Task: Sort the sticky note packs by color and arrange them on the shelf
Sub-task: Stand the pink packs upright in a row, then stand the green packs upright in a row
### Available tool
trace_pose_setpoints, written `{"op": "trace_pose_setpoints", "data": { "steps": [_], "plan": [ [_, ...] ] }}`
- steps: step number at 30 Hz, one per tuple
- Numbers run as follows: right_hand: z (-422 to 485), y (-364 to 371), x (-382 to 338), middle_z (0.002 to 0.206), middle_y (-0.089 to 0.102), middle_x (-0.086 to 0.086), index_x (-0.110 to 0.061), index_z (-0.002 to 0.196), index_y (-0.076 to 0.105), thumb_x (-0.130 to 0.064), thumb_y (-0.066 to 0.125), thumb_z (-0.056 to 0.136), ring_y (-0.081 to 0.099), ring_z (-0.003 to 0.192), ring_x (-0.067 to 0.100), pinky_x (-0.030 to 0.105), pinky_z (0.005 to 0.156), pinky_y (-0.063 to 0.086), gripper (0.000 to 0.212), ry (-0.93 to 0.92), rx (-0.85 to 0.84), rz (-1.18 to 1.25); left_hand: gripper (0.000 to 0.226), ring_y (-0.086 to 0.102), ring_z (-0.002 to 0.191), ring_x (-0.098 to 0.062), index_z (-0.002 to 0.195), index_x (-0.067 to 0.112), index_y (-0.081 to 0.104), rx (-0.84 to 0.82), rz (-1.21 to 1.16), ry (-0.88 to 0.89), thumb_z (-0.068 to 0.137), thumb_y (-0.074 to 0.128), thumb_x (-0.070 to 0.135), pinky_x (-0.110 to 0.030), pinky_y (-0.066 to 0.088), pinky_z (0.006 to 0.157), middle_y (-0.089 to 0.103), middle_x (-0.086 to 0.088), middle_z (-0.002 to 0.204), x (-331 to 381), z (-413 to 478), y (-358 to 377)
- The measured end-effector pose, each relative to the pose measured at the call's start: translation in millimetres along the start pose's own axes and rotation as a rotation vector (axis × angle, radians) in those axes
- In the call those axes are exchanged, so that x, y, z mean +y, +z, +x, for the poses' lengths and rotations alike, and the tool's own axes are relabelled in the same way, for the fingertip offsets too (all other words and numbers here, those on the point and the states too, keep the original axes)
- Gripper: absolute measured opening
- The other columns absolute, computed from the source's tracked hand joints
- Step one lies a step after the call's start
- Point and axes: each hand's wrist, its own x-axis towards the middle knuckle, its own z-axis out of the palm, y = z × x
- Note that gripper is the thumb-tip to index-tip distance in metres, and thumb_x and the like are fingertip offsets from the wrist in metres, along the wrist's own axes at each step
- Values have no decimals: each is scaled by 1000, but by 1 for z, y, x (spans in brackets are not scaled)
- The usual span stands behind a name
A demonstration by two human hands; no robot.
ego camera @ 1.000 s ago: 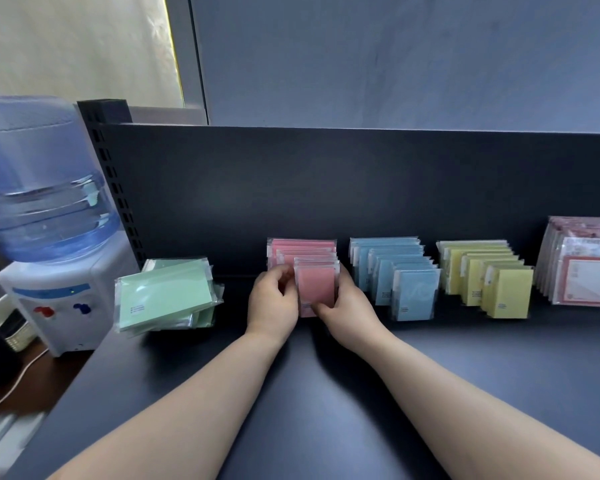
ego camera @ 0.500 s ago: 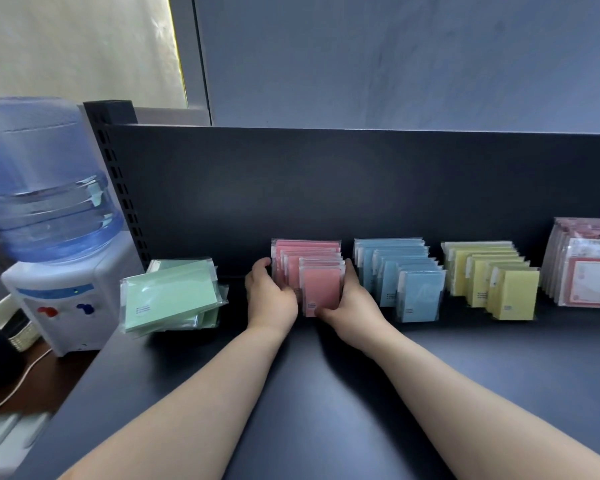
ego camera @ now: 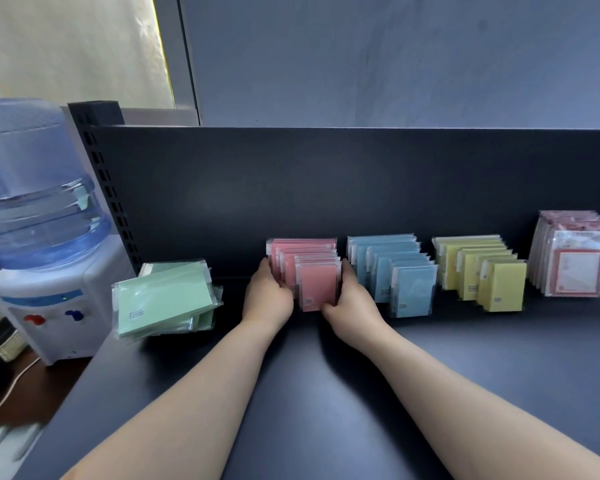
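Note:
On the dark shelf [ego camera: 326,393], a row of pink sticky note packs [ego camera: 317,284] stands upright against the back panel. My left hand [ego camera: 267,296] grips the row's left side with curled fingers. My right hand [ego camera: 352,301] holds the right side, its thumb at the front pack's lower edge. To the right stand a row of blue packs [ego camera: 412,292] and a row of yellow packs [ego camera: 499,289]. A loose pile of green packs [ego camera: 163,299] lies flat and askew at the left.
A row of white packs with red borders [ego camera: 575,265] stands at the far right. A water dispenser [ego camera: 38,209] stands beside the shelf's left end. The shelf's back panel [ego camera: 326,185] rises behind the rows.
Both hands have slid from the front pink pack to the two sides of the pink row. The packs now stand closer together.

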Motion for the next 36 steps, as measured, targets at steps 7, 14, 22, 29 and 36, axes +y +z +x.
{"op": "trace_pose_setpoints", "data": {
  "steps": [7, 14, 22, 29, 36],
  "plan": [
    [-5, -3, -4, 113, 62, -3, -25, 139, 32, 2, 46, 75, 59, 101, 18, 22, 80, 41, 70, -67, 4, 51, 29, 58, 104, -29, 114, 17, 56, 49, 50, 77, 86, 47, 15, -42, 48, 91, 62, -10, 112, -2, -1, 6],
    [-3, 0, 1, 127, 57, 8, -15, 147, 18, -4, 49, 76, 57, 110, 25, 28, 90, 46, 79, -42, 13, 56, 46, 45, 122, -34, 134, 7, 45, 143, 36, 65, 88, 51, 11, -41, 37, 105, 48, -18, 130, 2, -6, 4],
    [-22, -1, -5, 157, 16, 5, -9, 151, 5, -1, 50, 81, 13, 144, 12, 1, 106, 2, 84, -225, 130, 122, 55, 37, 130, -34, 141, 6, 35, 135, 106, 4, 88, 51, 7, -35, 28, 109, 35, -19, 142, 17, -23, -4],
    [-32, 12, -8, 150, 32, 15, -9, 141, 34, -2, 51, 72, 28, 135, 21, 9, 111, 11, 72, -685, 181, -45, 45, 48, 120, -17, 134, 9, 43, 195, 38, 152, 91, 44, 0, -25, 36, 105, 47, -7, 133, 29, -77, -37],
    [-49, 29, -13, 124, 56, 8, -9, 127, 51, -6, 47, 75, 48, 114, 20, 23, 98, 37, 51, -964, -82, -172, 37, 49, 102, -17, 121, 4, 53, 584, 163, 268, 85, 50, -3, -15, 34, 92, 55, -7, 115, 6, -103, -113]
  ]
}}
